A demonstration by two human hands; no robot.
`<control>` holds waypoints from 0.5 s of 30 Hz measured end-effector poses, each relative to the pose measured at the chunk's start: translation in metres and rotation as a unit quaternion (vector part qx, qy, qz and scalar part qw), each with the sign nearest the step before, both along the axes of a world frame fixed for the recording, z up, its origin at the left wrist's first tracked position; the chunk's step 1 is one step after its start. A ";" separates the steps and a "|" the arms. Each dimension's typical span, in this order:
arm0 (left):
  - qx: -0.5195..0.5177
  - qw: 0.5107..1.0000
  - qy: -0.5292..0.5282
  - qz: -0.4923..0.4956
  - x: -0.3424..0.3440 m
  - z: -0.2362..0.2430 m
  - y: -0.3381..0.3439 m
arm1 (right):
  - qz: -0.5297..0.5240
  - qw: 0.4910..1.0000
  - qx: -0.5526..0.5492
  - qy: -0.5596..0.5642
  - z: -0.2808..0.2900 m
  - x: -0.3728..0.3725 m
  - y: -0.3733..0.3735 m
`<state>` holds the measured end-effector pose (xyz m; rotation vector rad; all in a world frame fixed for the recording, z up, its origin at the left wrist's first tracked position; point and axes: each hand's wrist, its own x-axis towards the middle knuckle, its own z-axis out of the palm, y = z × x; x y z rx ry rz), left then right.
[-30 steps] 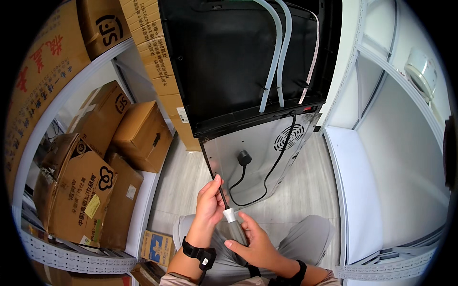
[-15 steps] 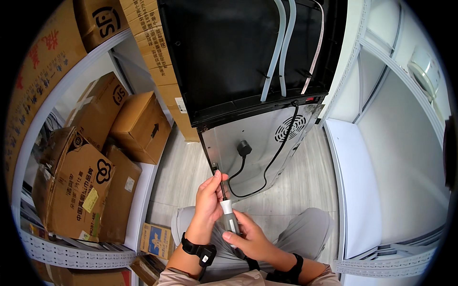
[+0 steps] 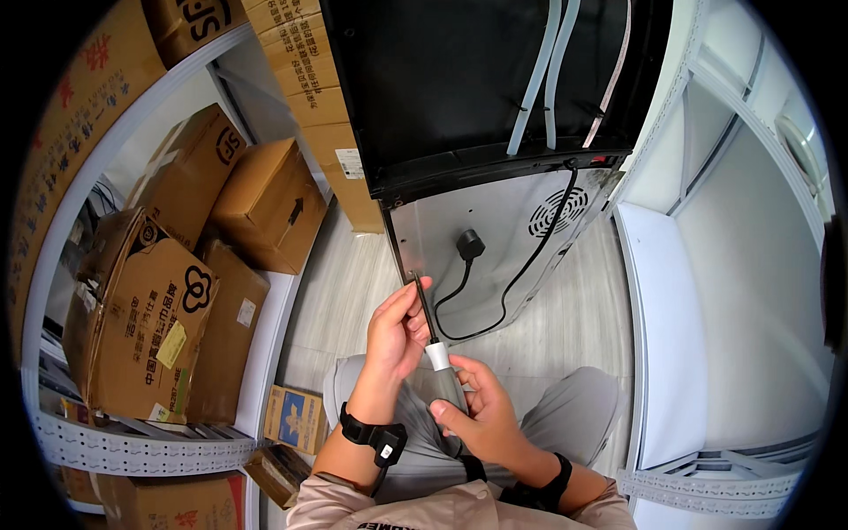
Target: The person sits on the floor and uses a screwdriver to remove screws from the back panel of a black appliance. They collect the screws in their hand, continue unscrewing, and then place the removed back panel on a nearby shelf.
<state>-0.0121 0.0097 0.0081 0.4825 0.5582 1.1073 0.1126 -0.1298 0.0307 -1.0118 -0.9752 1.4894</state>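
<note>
A screwdriver (image 3: 448,386) with a grey handle, white collar and long dark shaft slants up toward the left edge of a metal back panel (image 3: 508,247). My right hand (image 3: 486,415) is wrapped round its handle. Near the tip, my left hand (image 3: 395,331) has its fingers curled against the shaft. The tip is at the panel's edge; whether it sits in a screw is too small to tell. The panel is the lower part of a tall appliance with a black upper back (image 3: 477,79). A black power cord (image 3: 535,265) and its plug (image 3: 470,245) hang across the panel.
Shelving with cardboard boxes (image 3: 163,327) stands on my left, and a tall carton (image 3: 331,115) rises beside the appliance. A white shelf (image 3: 662,327) runs along my right. Pale tubes (image 3: 534,88) hang down the black back. A small box (image 3: 296,420) lies by my left leg.
The whole view has shifted, so the appliance and hands appear higher and farther right. My left fingers have moved slightly up along the shaft; my right hand keeps its grip on the handle.
</note>
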 end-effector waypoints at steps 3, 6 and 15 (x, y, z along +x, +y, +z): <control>-0.014 0.999 -0.036 -0.011 0.000 -0.001 0.001 | 0.005 1.000 -0.020 0.010 0.002 0.001 0.000; -0.010 0.998 -0.059 0.002 0.003 -0.001 0.003 | 0.005 1.000 -0.026 0.006 0.003 0.003 -0.001; 0.002 0.999 0.017 0.040 0.007 -0.003 0.010 | -0.013 1.000 -0.009 -0.016 0.005 0.004 -0.002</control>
